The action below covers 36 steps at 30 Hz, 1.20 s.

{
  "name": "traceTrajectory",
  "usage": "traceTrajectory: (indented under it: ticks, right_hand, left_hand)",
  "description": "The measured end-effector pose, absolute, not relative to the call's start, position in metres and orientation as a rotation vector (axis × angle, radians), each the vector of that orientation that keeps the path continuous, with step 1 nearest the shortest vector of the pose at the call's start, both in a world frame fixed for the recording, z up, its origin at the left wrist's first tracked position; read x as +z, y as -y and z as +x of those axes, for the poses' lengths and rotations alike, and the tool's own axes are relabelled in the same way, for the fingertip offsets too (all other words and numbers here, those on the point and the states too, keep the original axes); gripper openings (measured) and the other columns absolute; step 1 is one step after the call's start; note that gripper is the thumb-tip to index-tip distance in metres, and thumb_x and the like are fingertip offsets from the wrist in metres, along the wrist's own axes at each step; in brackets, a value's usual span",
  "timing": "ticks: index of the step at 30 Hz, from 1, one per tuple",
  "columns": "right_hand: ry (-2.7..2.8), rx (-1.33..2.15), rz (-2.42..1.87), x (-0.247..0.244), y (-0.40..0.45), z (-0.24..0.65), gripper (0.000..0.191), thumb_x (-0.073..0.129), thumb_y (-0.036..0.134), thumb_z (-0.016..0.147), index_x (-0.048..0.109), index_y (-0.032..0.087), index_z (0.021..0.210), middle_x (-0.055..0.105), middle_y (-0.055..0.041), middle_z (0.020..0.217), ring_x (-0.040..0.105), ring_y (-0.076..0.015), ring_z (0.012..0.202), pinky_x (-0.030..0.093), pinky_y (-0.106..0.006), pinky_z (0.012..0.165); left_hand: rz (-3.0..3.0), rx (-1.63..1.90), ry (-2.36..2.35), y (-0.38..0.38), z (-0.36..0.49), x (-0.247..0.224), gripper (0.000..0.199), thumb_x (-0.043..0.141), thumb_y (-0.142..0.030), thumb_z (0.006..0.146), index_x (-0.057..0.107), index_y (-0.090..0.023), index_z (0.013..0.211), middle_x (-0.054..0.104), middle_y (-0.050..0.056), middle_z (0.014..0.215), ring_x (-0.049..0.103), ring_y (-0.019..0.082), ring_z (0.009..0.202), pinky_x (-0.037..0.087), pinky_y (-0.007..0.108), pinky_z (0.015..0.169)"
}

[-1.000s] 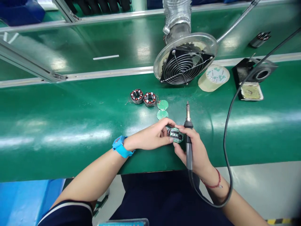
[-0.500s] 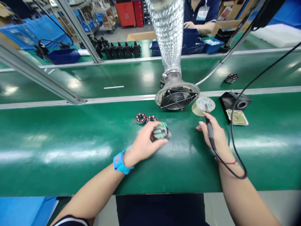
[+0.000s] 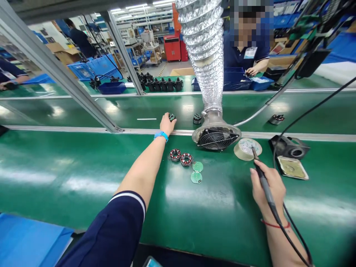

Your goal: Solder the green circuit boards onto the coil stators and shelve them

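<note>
Two bare hands that met around one small part a second ago are now well apart. The left hand has carried that part, a short dark cylinder topped with a round green circuit board, away from the near bench and over the silver metal rail to the far green strip. This puts the piece out of reach of the grey-handled soldering iron, so work with the tip on it looks paused.

The left thumb and fingers are closed around the cylinder's sides; whether its base bears on the strip, I cannot tell. The right hand grips the iron, its tip over the squat cream roll of tape, contact unclear.

The cylinder lies far forward and to the left of the right hand, between a thin white stick and a similar dark cylindrical part. Nearer the person, between the hands, two red-and-white wound metal rings sit side by side, with two flat pale-green discs just beside them
</note>
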State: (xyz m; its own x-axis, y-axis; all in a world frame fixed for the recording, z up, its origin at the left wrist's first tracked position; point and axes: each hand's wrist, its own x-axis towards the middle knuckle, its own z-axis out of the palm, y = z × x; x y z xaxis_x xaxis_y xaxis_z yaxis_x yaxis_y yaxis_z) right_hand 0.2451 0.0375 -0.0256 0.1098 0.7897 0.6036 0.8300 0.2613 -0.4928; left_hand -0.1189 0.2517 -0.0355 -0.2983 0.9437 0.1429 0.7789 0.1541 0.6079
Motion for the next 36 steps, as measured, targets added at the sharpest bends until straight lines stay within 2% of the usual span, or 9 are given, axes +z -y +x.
traceTrajectory:
  ticks: [3,6,9,12,16,19,23,29,36]
  right_hand:
    - [1.59,0.01,-1.552,-0.024,-0.037,0.245,0.035,0.057,0.035,0.088,0.064,0.018,0.118,0.07,-0.0092,0.1,0.065,-0.0209,0.085,0.05,-0.034,0.082]
    - [1.44,0.262,-1.679,-0.018,-0.032,0.244,0.044,0.055,0.041,0.089,0.056,0.023,0.129,0.072,-0.0064,0.095,0.065,-0.0181,0.065,0.052,-0.035,0.072]
    - [1.333,0.468,-1.705,-0.015,-0.028,0.241,0.048,0.049,0.044,0.092,0.047,0.024,0.136,0.071,-0.0032,0.082,0.06,-0.0159,0.052,0.05,-0.033,0.06]
    - [1.325,0.492,-1.646,-0.017,-0.025,0.236,0.036,0.047,0.044,0.092,0.053,0.021,0.12,0.068,-0.0019,0.075,0.059,-0.0147,0.052,0.049,-0.03,0.057]
    - [1.411,0.587,-1.62,-0.025,-0.019,0.217,0.031,0.054,0.038,0.088,0.045,0.022,0.113,0.068,-0.005,0.09,0.062,-0.0156,0.062,0.051,-0.033,0.063]
    - [1.551,0.741,-1.615,-0.026,-0.01,0.19,0.042,0.058,0.036,0.084,0.036,0.022,0.118,0.063,-0.0085,0.103,0.065,-0.0183,0.076,0.053,-0.037,0.071]
    - [1.785,0.781,-1.691,-0.023,0.001,0.144,0.049,0.063,0.034,0.081,0.036,0.018,0.119,0.059,-0.0099,0.103,0.062,-0.0236,0.088,0.053,-0.041,0.076]
    - [2.029,0.451,-1.817,-0.021,-0.009,0.099,0.06,0.071,0.031,0.076,0.043,0.008,0.124,0.06,-0.0163,0.099,0.056,-0.0328,0.093,0.049,-0.047,0.081]
    - [1.928,0.507,-1.757,-0.024,-0.002,0.13,0.055,0.063,0.019,0.077,0.038,0.012,0.126,0.058,-0.0132,0.105,0.057,-0.0279,0.099,0.049,-0.044,0.087]
  left_hand:
    - [1.633,0.759,-2.194,-0.251,-0.126,-0.039,0.054,0.065,-0.028,0.075,0.048,-0.012,0.123,0.056,0.022,0.121,0.049,0.035,0.118,0.037,0.049,0.1]
    - [1.697,0.768,-2.168,-0.234,-0.13,-0.025,0.063,0.062,-0.031,0.078,0.038,-0.007,0.131,0.048,0.026,0.129,0.046,0.033,0.12,0.035,0.05,0.101]
    - [1.853,0.753,-1.967,-0.193,-0.132,-0.003,0.041,0.05,-0.035,0.086,0.049,-0.01,0.12,0.056,0.015,0.115,0.053,0.02,0.102,0.041,0.036,0.094]
    - [2.165,0.522,-1.591,-0.136,-0.133,0.012,0.029,0.05,-0.043,0.087,0.062,-0.017,0.093,0.057,0.008,0.104,0.05,0.018,0.101,0.04,0.035,0.097]
    - [2.38,0.23,-1.477,-0.081,-0.14,0.011,0.034,0.046,-0.045,0.09,0.059,-0.018,0.106,0.051,0.011,0.118,0.045,0.023,0.109,0.04,0.042,0.097]
    - [2.347,0.192,-1.592,-0.064,-0.148,0.007,0.028,0.042,-0.04,0.092,0.057,-0.017,0.095,0.05,0.011,0.116,0.049,0.022,0.103,0.043,0.039,0.092]
    - [2.236,0.242,-1.516,-0.046,-0.153,0.013,0.023,0.041,-0.036,0.092,0.057,-0.018,0.092,0.049,0.008,0.117,0.051,0.019,0.103,0.044,0.035,0.092]
    - [2.033,0.278,-1.204,-0.015,-0.132,0.024,0.02,0.043,-0.034,0.093,0.058,-0.02,0.092,0.049,0.007,0.125,0.051,0.017,0.112,0.041,0.032,0.1]
    - [1.953,0.34,-1.057,-0.006,-0.099,0.014,0.027,0.051,-0.034,0.089,0.049,-0.023,0.114,0.046,0.009,0.131,0.048,0.019,0.119,0.04,0.037,0.104]
